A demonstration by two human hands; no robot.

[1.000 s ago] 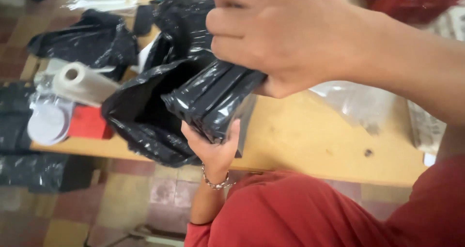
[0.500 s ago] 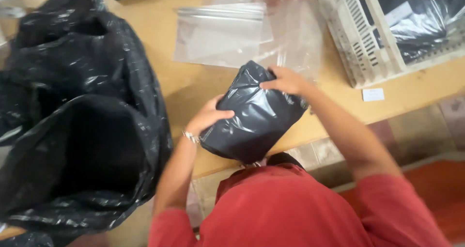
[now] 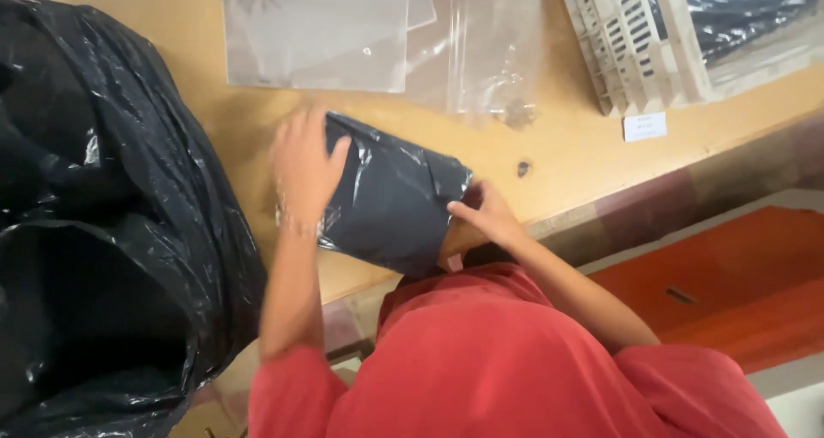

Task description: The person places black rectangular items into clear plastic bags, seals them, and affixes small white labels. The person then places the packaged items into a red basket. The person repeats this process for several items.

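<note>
Both hands are on a dark grey plastic-wrapped packet point(image 3: 390, 202) that lies flat on the bench point(image 3: 558, 155), close to its near edge and slightly overhanging it toward the red-shirted lap. The left hand point(image 3: 305, 167) lies spread and flat over the packet's far-left end, palm down, pressing rather than gripping. The right hand point(image 3: 485, 215) is narrowed on the packet's right-hand edge, fingers curled against the folded film there (whether the thumb is tucked under the fold cannot be told).

As a judgement, the step in hand is flattening and squaring the wrapped packet against the bench. The next move calls for 1 hand pinning it while the other works the loose film at the right edge.

The packet's long axis runs slantwise, from the bench's left side down toward the near edge; its creased, folded end points right.

Just beyond it, toward the far edge, lie clear zip bags point(image 3: 318, 30). A white slatted crate point(image 3: 635, 39) sits at the far right corner, and a large black bin bag point(image 3: 112, 232) gapes at the left.
</note>
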